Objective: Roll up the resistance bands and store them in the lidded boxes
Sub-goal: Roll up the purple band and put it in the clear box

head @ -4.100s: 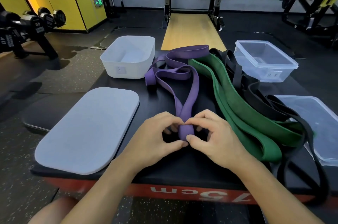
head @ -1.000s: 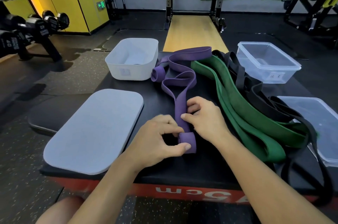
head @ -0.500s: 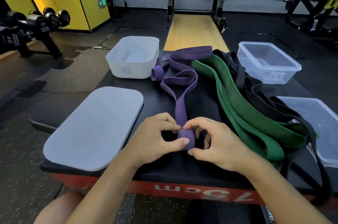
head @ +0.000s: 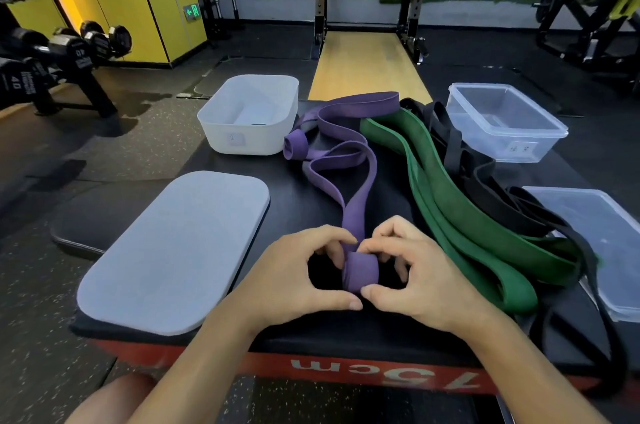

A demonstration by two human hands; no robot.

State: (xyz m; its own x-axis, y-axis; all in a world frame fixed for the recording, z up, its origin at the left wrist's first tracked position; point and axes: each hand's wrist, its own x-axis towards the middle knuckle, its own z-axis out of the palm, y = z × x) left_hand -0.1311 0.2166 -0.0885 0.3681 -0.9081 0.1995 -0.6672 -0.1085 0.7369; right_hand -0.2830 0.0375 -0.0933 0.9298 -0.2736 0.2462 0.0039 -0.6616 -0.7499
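Note:
A purple resistance band (head: 349,160) lies down the middle of the black box top, its near end wound into a small roll (head: 360,269). My left hand (head: 294,278) and my right hand (head: 419,278) pinch that roll from either side, thumbs below and fingers above. A second small purple roll (head: 296,145) sits by the white box (head: 249,115). A green band (head: 460,215) and black bands (head: 502,195) lie in a heap to the right. A clear box (head: 502,122) stands at the back right.
A grey lid (head: 176,250) lies flat at the front left and a clear lid (head: 609,243) at the right edge. The red front edge of the plyo box (head: 346,368) is just below my wrists. Dumbbells (head: 69,49) on a rack stand at far left.
The roll at the near end has grown thicker. The right hand, which briefly moved up the band a second ago, is back on the roll, and more band has been drawn toward me.

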